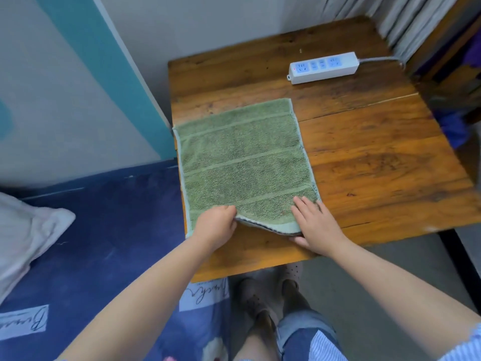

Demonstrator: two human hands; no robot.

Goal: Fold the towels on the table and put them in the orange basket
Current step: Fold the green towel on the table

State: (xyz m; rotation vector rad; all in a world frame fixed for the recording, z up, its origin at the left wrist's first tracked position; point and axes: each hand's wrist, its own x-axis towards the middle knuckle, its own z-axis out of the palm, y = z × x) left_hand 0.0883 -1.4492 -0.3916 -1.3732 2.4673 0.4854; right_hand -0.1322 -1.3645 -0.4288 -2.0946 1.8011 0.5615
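A wooden table (pixel 377 157) stretches away ahead of both hands, and on its left part a green towel (pixel 242 162) lies spread flat, its far edge well beyond the fingers and its near edge right under them. A white power strip (pixel 324 67) sits far past the right hand, well apart from the towel. To the outside of the left hand is a blue bedsheet (pixel 104 230) with a pale pillow (pixel 23 230) farther off. The left hand (pixel 217 226) has its fingers curled round the near edge of the towel, pinching it and lifting it slightly so the darker underside shows. The right hand (pixel 316 224) lies beside it with straight fingers pressed on top of the near right corner, while the thumb seems tucked beneath the hem. The step in hand looks like the start of the first fold. Next, both hands would probably need a firm hold of the near corners to carry that edge over to the far one. No orange basket is in view.
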